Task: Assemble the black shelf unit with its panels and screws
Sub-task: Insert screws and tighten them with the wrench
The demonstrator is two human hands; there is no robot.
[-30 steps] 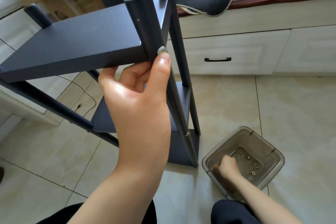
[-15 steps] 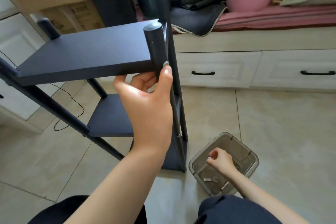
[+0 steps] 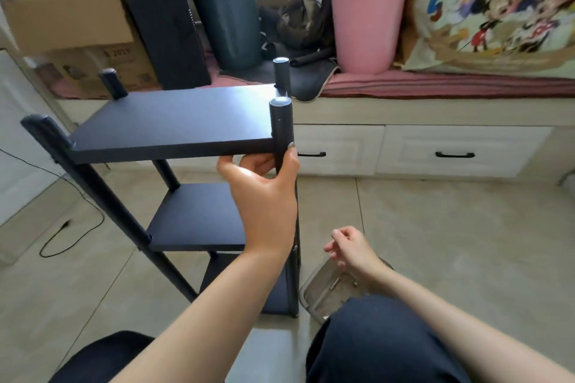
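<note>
The black shelf unit stands on the tiled floor in front of the person. It has three flat panels, one above the other, and four round posts. The left hand holds the near right post just under the top panel, with the thumb by a small screw in the post. The right hand is up above a clear plastic box on the floor, right beside the shelf, with the fingers curled in a pinch; I cannot tell what the grip has. A few small metal bits lie in the box. Behind are two bins, one pink bin and one dark bin, and two drawers with black handles.
</note>
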